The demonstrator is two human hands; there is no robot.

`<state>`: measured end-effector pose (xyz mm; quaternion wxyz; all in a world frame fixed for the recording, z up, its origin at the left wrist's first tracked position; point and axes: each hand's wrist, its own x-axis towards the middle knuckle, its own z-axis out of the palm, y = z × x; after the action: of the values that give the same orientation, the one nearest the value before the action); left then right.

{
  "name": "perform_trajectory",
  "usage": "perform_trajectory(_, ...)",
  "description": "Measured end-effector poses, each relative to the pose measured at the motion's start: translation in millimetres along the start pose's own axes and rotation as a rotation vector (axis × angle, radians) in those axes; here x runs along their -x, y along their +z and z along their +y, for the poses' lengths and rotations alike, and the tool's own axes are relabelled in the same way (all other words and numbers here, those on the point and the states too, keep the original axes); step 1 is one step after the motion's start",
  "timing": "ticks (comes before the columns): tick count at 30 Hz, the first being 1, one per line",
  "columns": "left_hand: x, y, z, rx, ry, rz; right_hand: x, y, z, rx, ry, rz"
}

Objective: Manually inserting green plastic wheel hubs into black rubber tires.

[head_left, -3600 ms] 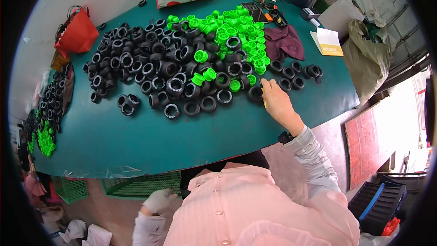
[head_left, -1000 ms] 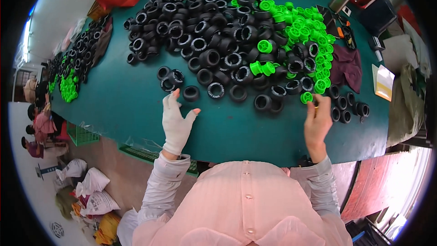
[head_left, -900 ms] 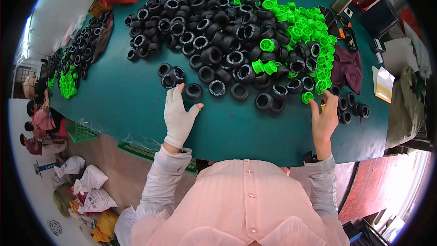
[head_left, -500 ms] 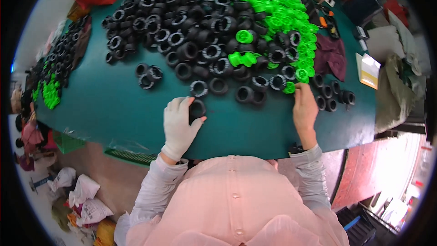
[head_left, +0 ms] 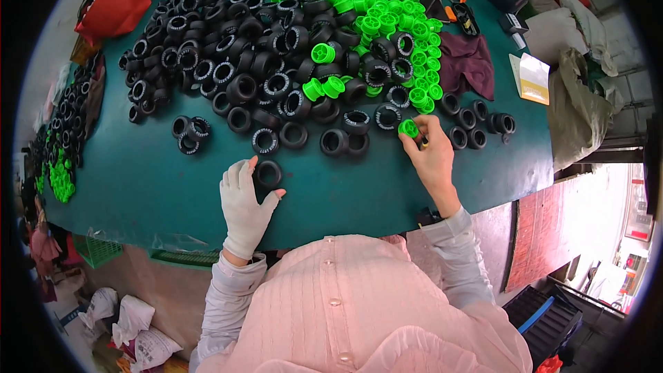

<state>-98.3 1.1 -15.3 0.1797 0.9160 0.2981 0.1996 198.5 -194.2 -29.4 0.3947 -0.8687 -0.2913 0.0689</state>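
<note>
My left hand (head_left: 245, 207), in a white glove with bare fingertips, rests on the table around a small black tyre (head_left: 268, 174). Its thumb and forefinger hold the tyre from two sides. In my bare right hand (head_left: 431, 155) a bright green wheel rim (head_left: 409, 128) is pinched between thumb and fingers, just above the table. A small dark and yellowish piece shows under those fingers; I cannot make out what it is. Close beyond the left hand lies another black tyre with white marks (head_left: 264, 141). A marked tyre (head_left: 388, 116) lies just left of the held rim.
A large heap of black tyres (head_left: 242, 88) covers the table's far middle, with green rims (head_left: 380, 21) heaped at its right. Several tyres (head_left: 466, 119) lie right of my right hand, near a maroon cloth (head_left: 466, 62). A red bag (head_left: 114, 3) stands far left.
The green rim has come away from the rim pile in my right hand, toward me. My left hand stays around the same tyre. The whole view has shifted.
</note>
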Motion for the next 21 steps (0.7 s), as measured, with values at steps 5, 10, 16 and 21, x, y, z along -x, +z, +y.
perform_trajectory(5, -3, 1, 1, 0.021, -0.019, 0.032, 43, -17, -32, -0.011, -0.195, -0.422)
perform_trajectory(10, -3, 6, -5, 0.073, -0.027, 0.062, 45, 18, -43, 0.032, -0.281, -0.449)
perform_trajectory(16, 8, 4, -7, 0.116, -0.088, 0.060, 42, 30, -57, 0.038, -0.355, -0.542)
perform_trajectory(21, 14, 6, -10, 0.144, -0.083, 0.132, 46, 31, -58, -0.011, -0.341, -0.552)
